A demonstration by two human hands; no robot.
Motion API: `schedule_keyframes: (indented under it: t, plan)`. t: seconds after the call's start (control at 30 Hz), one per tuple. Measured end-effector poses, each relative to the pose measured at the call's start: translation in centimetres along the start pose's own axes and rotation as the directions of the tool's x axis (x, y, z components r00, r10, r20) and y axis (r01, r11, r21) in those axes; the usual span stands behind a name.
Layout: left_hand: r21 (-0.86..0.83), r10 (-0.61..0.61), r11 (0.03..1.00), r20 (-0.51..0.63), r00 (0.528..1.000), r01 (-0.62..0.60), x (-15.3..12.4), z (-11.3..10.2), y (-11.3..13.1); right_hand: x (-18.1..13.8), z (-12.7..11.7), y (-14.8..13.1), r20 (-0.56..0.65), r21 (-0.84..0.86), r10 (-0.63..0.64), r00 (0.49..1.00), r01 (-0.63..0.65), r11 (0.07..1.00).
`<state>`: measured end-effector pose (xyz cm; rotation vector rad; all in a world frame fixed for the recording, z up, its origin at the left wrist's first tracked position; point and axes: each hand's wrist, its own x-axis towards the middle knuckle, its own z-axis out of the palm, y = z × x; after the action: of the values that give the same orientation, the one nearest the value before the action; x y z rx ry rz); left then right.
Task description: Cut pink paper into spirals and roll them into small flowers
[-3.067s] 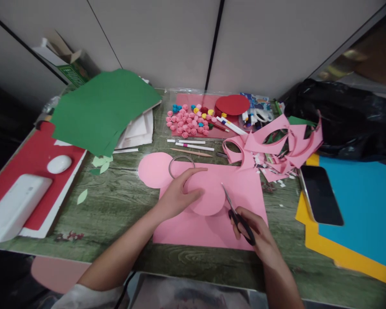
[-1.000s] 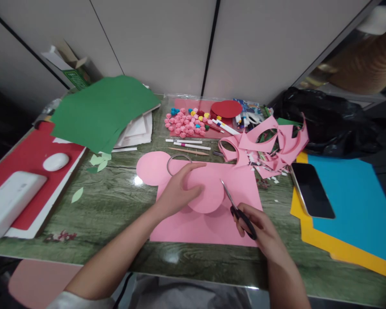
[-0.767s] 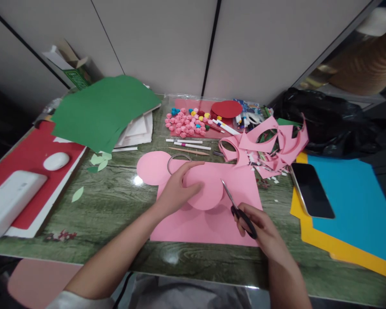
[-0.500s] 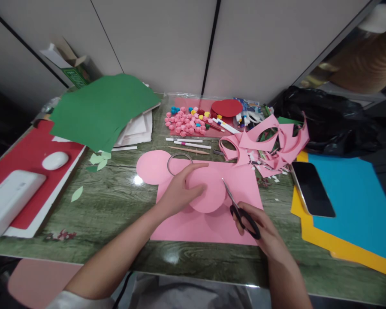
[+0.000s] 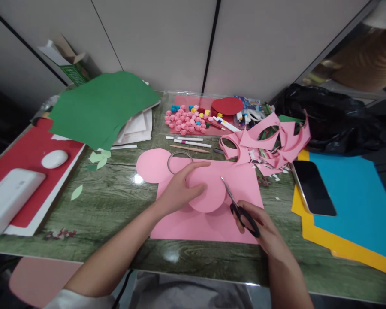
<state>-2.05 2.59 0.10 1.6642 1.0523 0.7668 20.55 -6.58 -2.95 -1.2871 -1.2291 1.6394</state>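
My left hand [image 5: 180,186] grips a round pink paper disc [image 5: 209,195] at its left edge, the thumb lying across its face. The disc is held just over a pink paper sheet [image 5: 180,227] on the table. In my right hand [image 5: 257,223] is a pair of black-handled scissors [image 5: 231,193], the blades pointing up and left beside the disc's right edge. The blades look nearly closed. A second pink disc [image 5: 152,165] lies left of the sheet. Behind my left hand a thin grey ring [image 5: 170,164] rests partly on the sheet.
Pink paper offcuts [image 5: 260,137] are heaped at the back right, near a black plastic bag [image 5: 321,120]. A phone [image 5: 313,186] lies on blue paper [image 5: 354,193]. Small pink balls [image 5: 185,120] and markers [image 5: 193,143] sit at the back. Green paper [image 5: 106,107] is at the left.
Both hands, the disc and the scissors hold nearly the same positions. The view has shifted very slightly.
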Motion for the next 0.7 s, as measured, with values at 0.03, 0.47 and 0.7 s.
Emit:
schedule_keyframes:
  t: [0.03, 0.47, 0.7]
  plan:
    - [-0.003, 0.002, 1.000, 0.000, 1.000, -0.002, -0.01, 0.00, 0.00, 0.01, 0.01, -0.02, -0.003, -0.003, 0.002, 1.000, -0.002, 1.000]
    - [0.000, -0.017, 1.000, -0.082, 0.996, 0.017, 0.16, -0.02, -0.38, 0.24, 0.12, -0.57, 0.004, -0.037, 0.000, 1.000, 0.000, 0.999]
    - [-0.017, -0.053, 0.999, -0.122, 0.991, 0.052, 0.16, 0.26, -0.43, 0.25, 0.32, -0.24, -0.010, -0.007, 0.002, 1.000, -0.003, 1.000]
